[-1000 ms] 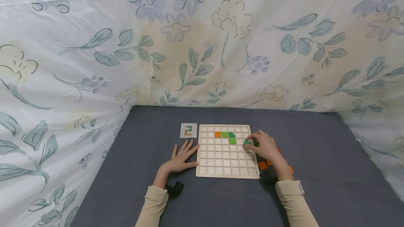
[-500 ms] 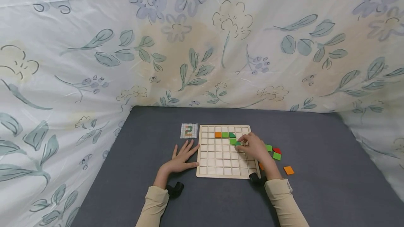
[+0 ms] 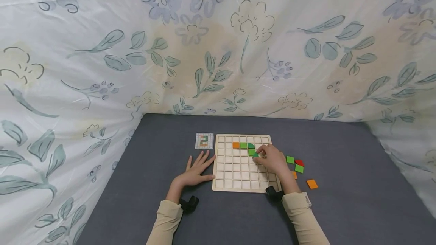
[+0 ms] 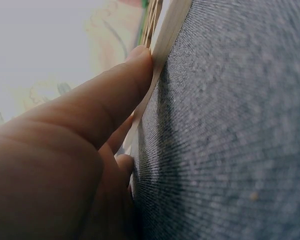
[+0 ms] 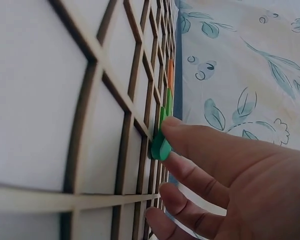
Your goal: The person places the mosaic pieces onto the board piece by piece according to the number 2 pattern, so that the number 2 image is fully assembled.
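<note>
My right hand pinches a dark green tile with a rounded side between thumb and finger. The tile is at the wooden grid board, just right of and slightly below a light green square tile; whether it sits fully in a cell I cannot tell. Above lie an orange tile, a green tile and a dark green rounded tile, in one row. With fingers spread, my left hand lies on the cloth, its thumb and a fingertip touching the board's left edge.
A small pattern card lies left of the board's top corner. Right of the board are loose tiles: green, red and orange among them. A floral curtain hangs behind the dark tablecloth.
My right hand has carried the dark green tile left from the board's right side to beside the light green square, uncovering loose tiles. The left hand stays in place.
</note>
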### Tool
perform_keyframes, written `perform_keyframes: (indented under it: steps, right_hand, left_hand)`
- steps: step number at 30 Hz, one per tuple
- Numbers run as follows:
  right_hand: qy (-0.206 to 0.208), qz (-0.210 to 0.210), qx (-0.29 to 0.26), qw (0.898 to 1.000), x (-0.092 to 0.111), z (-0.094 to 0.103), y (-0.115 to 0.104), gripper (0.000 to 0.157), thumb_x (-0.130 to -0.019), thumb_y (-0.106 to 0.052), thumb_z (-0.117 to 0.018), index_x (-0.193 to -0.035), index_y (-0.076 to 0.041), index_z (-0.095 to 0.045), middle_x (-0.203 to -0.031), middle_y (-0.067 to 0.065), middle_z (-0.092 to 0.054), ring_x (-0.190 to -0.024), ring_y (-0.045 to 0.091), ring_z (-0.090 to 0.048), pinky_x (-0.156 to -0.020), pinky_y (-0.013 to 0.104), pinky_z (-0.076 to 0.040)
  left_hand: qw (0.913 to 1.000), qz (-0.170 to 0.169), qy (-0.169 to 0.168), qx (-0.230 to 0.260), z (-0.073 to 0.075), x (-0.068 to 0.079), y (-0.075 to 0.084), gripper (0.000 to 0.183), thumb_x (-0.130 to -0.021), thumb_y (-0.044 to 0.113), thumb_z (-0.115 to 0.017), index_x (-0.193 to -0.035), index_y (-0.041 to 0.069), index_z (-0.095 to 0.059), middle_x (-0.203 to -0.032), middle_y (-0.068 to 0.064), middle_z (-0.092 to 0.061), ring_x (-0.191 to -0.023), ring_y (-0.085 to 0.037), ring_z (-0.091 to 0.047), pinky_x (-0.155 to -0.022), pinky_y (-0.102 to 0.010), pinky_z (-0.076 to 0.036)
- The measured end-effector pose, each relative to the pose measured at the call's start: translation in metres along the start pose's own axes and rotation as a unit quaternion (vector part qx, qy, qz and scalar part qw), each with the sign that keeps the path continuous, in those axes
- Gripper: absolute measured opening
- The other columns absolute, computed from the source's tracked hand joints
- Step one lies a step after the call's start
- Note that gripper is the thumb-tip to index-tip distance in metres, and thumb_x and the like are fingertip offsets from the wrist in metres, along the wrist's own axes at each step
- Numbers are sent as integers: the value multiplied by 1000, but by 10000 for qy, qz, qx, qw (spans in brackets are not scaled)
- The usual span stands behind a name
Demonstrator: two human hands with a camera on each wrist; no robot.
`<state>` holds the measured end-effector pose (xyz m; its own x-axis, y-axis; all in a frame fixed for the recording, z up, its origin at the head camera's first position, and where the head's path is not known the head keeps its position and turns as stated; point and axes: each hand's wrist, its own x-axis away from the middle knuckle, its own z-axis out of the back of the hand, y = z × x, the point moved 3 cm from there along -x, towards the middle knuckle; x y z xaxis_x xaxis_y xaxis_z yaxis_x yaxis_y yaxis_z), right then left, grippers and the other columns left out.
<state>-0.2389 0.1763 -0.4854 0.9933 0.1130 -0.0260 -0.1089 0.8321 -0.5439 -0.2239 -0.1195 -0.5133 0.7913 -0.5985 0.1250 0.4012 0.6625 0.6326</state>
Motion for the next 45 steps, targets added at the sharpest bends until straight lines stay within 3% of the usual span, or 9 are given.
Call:
perform_keyframes:
  steps: [6,11,21,32,39,45]
  right_hand:
    - [-71,7,0,10000,-1,0,1,26,-81,-28,-72,-99,-10,-66,-88,6,-56,-73,19,-52,-64,36,-39]
    - [-318,142,-321,9989,-3,5,4,25,-84,-27,-69,-101,-9,-65,-93,10,-56,-77,20,-53,-63,35,-41]
    - [-614,906,-964,9893,-6,7,20,25,-85,-14,-68,-108,-6,-63,-95,13,-54,-76,19,-51,-64,32,-45]
    - [-788,1563,-1025,9792,-7,6,24,32,-86,-8,-65,-118,-6,-63,-97,14,-52,-78,19,-52,-68,34,-48]
    - [-719,1606,-960,9797,-7,5,24,31,-86,-8,-65,-117,-5,-64,-95,14,-52,-74,17,-49,-64,31,-45]
    - [-697,1383,-859,9842,-8,4,22,29,-85,-11,-67,-113,-6,-65,-97,13,-53,-75,18,-50,-64,32,-45]
  left_hand:
    - [9999,2,53,89,-2,-2,-4,74,-91,46,-54,-150,20,-18,-156,-11,-3,-143,-31,7,-105,-59,18]
    - [9999,136,-60,-21,2,-2,-1,72,-92,44,-54,-150,22,-18,-156,-9,-2,-143,-30,7,-105,-61,16]
    - [9997,138,-135,-129,4,-3,1,72,-92,44,-53,-150,20,-18,-156,-11,-2,-143,-32,7,-105,-62,14]
    - [9997,160,-126,-156,4,-3,0,72,-92,44,-54,-150,21,-18,-156,-10,-2,-143,-31,6,-105,-63,14]
    - [9997,129,-122,-170,3,-2,1,72,-92,44,-53,-150,20,-17,-156,-10,-2,-143,-31,6,-105,-62,13]
    - [9997,165,-105,-131,3,-2,0,72,-92,43,-54,-150,21,-18,-156,-10,-2,-143,-31,6,-105,-62,14]
